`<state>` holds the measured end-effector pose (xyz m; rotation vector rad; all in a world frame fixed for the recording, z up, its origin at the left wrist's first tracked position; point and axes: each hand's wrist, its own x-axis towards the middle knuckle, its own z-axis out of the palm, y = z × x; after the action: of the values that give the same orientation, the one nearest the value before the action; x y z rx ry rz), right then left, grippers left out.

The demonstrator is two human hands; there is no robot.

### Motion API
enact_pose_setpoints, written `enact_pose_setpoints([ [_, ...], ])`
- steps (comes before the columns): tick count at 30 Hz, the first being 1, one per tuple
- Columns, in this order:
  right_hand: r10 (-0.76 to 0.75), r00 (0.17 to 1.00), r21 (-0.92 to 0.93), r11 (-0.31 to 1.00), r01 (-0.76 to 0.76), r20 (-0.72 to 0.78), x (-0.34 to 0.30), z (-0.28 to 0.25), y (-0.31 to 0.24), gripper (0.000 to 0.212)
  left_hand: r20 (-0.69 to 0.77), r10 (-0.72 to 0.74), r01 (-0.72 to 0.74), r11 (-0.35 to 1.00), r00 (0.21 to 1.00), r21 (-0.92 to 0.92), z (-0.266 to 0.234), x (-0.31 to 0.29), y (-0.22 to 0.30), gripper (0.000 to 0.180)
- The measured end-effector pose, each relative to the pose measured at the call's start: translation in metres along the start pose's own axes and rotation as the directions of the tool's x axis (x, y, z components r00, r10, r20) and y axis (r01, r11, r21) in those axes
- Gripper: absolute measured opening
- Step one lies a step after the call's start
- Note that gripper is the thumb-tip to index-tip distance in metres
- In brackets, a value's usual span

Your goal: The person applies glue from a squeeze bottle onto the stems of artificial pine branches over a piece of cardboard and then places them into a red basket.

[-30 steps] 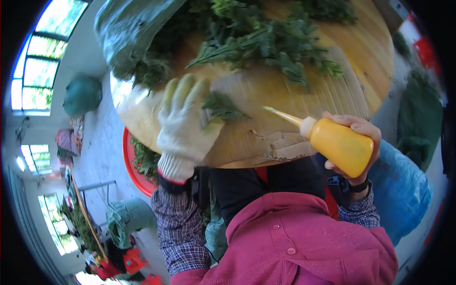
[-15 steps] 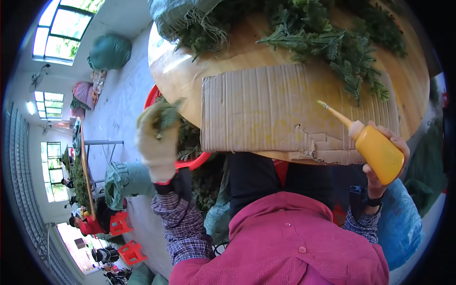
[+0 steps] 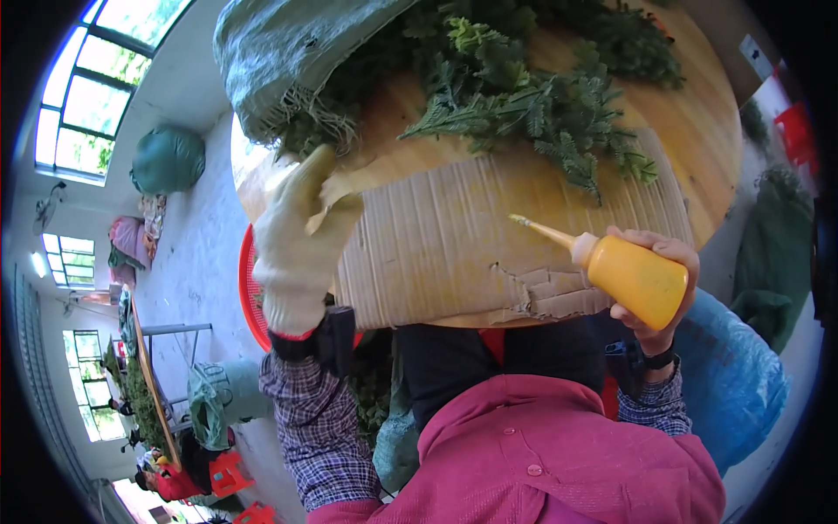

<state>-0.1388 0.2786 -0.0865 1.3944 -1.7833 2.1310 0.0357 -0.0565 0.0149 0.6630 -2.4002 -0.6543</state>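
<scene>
My left hand (image 3: 301,240), in a pale work glove, is raised over the left edge of a stained, torn cardboard sheet (image 3: 419,227). Its fingers are apart and nothing shows in them. Wrapped round a yellow squeeze bottle (image 3: 639,281) is my bare right hand (image 3: 676,262); the bottle tilts over the cardboard's right part, its long nozzle pointing up and to the left. Green fir sprigs (image 3: 541,109) lie piled beyond the cardboard, some overlapping its far edge.
A round wooden table (image 3: 703,131) carries the cardboard and a woven sack (image 3: 262,70) at its far left. Below its left edge is a red basket (image 3: 249,297). A blue plastic bag (image 3: 729,375) sits at my right. Leftward, another person (image 3: 170,480) is by a bench.
The sprig in my left hand is gone from it, and the glove has come from above the basket to the cardboard's left edge. My right hand still grips the bottle. The view has shifted.
</scene>
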Motion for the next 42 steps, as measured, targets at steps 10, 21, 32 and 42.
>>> enact_pose_setpoints([
  [10, -0.018, 1.0, 0.077, 0.997, 0.017, 0.011, 0.004, 0.002, 0.005, 0.077, 0.008, 0.129, -0.13, 0.991, 0.992, 0.02, 0.045, 0.03, 0.038, 0.028],
  [21, -0.023, 1.0, 0.064, 0.998, 0.023, 0.007, 0.002, 0.001, 0.006, 0.078, -0.227, 0.022, 0.037, 0.967, 0.974, 0.253, 0.029, -0.082, 0.044, 0.022],
  [32, -0.046, 0.999, 0.0, 0.999, 0.046, 0.028, 0.004, 0.0, 0.007, 0.08, 0.157, 0.08, -0.095, 0.991, 0.984, 0.091, 0.036, -0.09, 0.063, 0.028],
  [42, -0.014, 1.0, 0.046, 0.999, 0.014, 0.001, 0.002, 0.001, 0.006, 0.081, 0.04, 0.181, -0.184, 0.933, 0.983, 0.311, 0.042, -0.062, 0.031, 0.056],
])
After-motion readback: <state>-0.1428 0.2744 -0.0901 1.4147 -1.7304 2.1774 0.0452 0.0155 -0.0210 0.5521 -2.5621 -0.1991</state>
